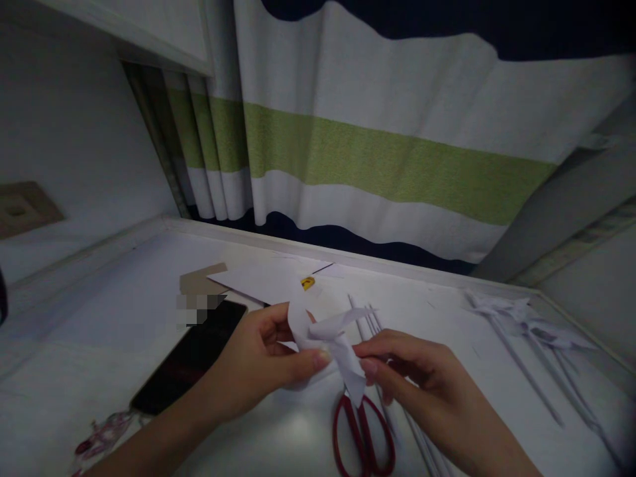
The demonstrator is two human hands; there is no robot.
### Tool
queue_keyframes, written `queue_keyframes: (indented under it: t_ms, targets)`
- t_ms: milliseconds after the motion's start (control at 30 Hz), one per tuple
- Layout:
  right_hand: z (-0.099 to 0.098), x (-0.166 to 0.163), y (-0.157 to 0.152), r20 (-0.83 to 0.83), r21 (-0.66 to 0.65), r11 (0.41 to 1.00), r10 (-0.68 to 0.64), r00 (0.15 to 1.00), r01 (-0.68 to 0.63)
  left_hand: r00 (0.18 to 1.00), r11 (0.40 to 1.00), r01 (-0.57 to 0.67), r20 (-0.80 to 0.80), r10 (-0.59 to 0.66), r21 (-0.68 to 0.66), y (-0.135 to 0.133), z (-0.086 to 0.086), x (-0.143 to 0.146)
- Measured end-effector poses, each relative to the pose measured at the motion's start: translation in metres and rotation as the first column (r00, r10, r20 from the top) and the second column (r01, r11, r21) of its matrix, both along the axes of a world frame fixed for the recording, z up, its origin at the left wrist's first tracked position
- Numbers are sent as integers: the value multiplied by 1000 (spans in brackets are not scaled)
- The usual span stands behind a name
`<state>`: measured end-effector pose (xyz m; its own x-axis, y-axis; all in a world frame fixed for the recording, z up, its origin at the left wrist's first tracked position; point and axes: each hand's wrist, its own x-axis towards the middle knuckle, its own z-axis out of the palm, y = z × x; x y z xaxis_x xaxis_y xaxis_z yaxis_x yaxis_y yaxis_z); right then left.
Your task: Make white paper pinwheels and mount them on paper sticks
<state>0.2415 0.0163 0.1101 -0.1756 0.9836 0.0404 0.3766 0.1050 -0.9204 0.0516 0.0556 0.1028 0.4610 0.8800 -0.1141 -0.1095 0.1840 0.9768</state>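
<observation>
A white paper pinwheel with curled blades is held up above the table. My left hand is closed on its left side, with the thumb pressed near the centre. My right hand pinches the right-hand blade between thumb and fingertips. Right below the pinwheel lie scissors with red handles, their blades partly hidden by the paper. Several thin white sticks run under and beside my right hand.
Pinwheels on sticks lie at the right. A phone with a charm rests at the left. Behind my hands are a white paper sheet, brown card and a small yellow item. A striped curtain hangs behind the table.
</observation>
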Motion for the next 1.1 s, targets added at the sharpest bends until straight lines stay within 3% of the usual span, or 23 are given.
queue_keyframes:
  t_ms: [367, 633, 833, 1100]
  targets:
    - [-9, -5, 4, -32, 39, 999, -23, 999, 24, 999, 1000, -9, 33, 10, -24, 11, -8, 1]
    - [-8, 16, 11, 192, -58, 998, -1, 981, 13, 991, 992, -125, 49, 125, -5, 30, -12, -13]
    - [-10, 48, 28, 390, 27, 999, 12, 921, -25, 975, 977, -211, 74, 211, -6, 53, -18, -32]
    - [-18, 57, 39, 411, 59, 996, 39, 911, -69, 969, 973, -229, 89, 232, -40, 68, -19, -46]
